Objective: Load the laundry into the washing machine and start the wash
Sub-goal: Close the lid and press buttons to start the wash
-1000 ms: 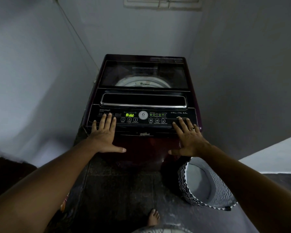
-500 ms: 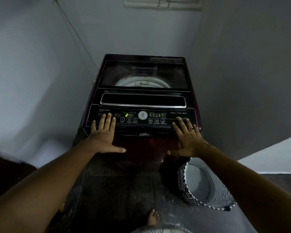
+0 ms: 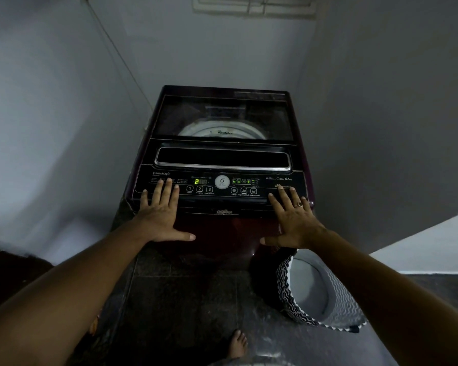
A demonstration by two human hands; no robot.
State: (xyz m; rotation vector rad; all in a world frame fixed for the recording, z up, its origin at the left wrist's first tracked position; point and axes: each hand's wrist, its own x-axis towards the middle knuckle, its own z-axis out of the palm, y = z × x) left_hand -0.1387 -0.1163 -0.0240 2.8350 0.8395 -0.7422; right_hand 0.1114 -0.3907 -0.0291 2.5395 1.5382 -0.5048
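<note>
So, washing machine (image 3: 222, 233) lid (image 3: 222, 114) shut, display (image 3: 196, 181) showing 2. Flat on control panel (image 3: 262, 184) ends: left hand (image 3: 160, 215), right hand (image 3: 295, 220), fingers straight, gripping nothing, likely just bracing. Laundry unseen, presumably inside drum (image 3: 196, 129); laundry basket (image 3: 284, 283) beside machine looks empty.

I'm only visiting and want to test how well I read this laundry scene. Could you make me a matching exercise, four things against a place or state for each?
Things:
1 left hand
2 right hand
3 laundry basket
4 display

Descriptions:
A wears a ring
B shows a green 2
C stands on the floor
D rests flat on the left end of the control panel

Pairs: 1-D, 2-A, 3-C, 4-B.
</note>
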